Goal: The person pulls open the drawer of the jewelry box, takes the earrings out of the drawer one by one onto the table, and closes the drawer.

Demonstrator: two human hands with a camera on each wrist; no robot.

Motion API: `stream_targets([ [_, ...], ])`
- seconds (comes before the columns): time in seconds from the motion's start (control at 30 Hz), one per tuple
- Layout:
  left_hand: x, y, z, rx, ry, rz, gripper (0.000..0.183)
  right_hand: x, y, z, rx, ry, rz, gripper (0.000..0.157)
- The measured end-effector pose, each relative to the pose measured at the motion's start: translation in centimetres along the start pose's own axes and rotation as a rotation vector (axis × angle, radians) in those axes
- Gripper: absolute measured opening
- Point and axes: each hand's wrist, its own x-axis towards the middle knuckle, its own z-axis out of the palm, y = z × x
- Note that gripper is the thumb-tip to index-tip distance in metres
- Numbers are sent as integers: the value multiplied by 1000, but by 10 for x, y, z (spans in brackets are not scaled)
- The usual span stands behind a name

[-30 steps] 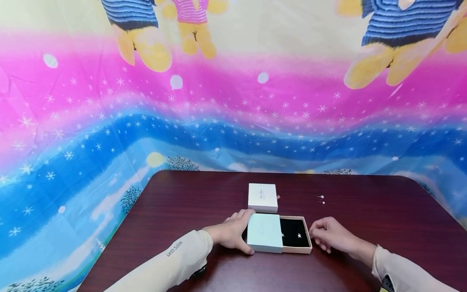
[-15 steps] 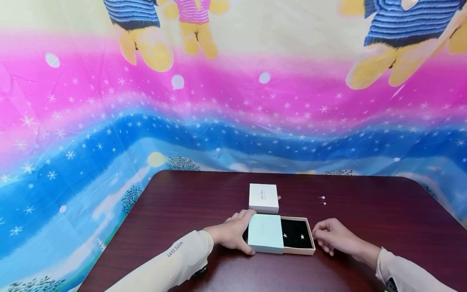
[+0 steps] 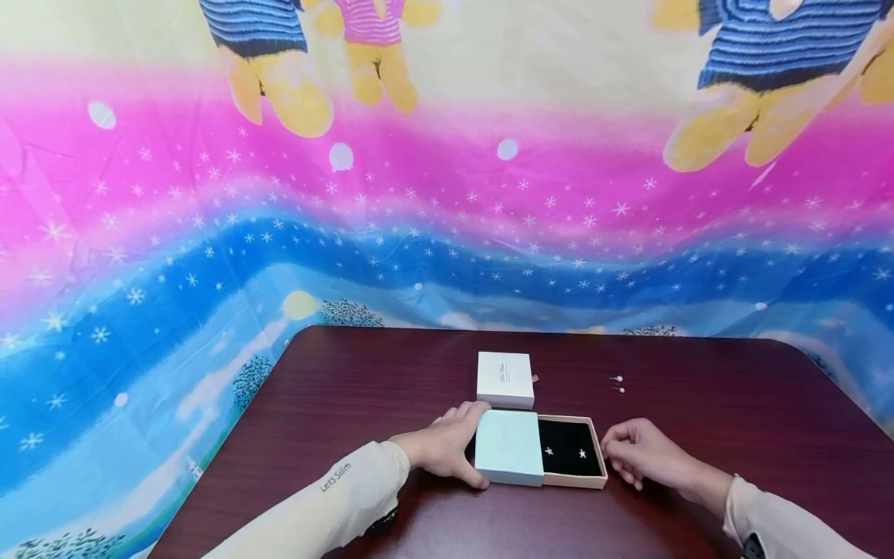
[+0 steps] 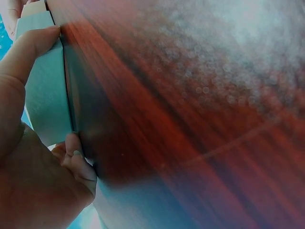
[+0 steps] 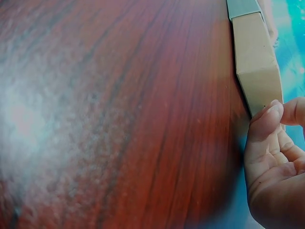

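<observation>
My left hand (image 3: 447,444) grips the mint-green sleeve (image 3: 508,446) of a small jewelry box, its thumb on the near side and fingers on the far side. The left wrist view shows the thumb pressed on the sleeve's side (image 4: 45,100). From the sleeve's right end the beige drawer (image 3: 573,481) sticks out about half its length, with a black pad inside. Two star-shaped stud earrings (image 3: 583,453) sit on that pad. At the drawer's right end, my right hand (image 3: 649,456) pinches with thumb and forefinger; whatever tab lies between them is hidden.
Behind the mint-green box stands a closed white box (image 3: 504,378) with a small pink tab on its right side. Two pearl earrings (image 3: 619,380) lie to its right on the dark red-brown table (image 3: 391,365). A printed cloth (image 3: 447,194) hangs behind the table.
The right hand has moved slightly to the right, and the drawer has slid farther out of the sleeve, showing more black pad. The left hand and sleeve have stayed put.
</observation>
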Motion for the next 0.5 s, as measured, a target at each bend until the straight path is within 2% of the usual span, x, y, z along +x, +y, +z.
stream_targets([
  [0.5,0,1,-1,-3,-3,-2,105,-1,1,-3,-15,10,19,21],
])
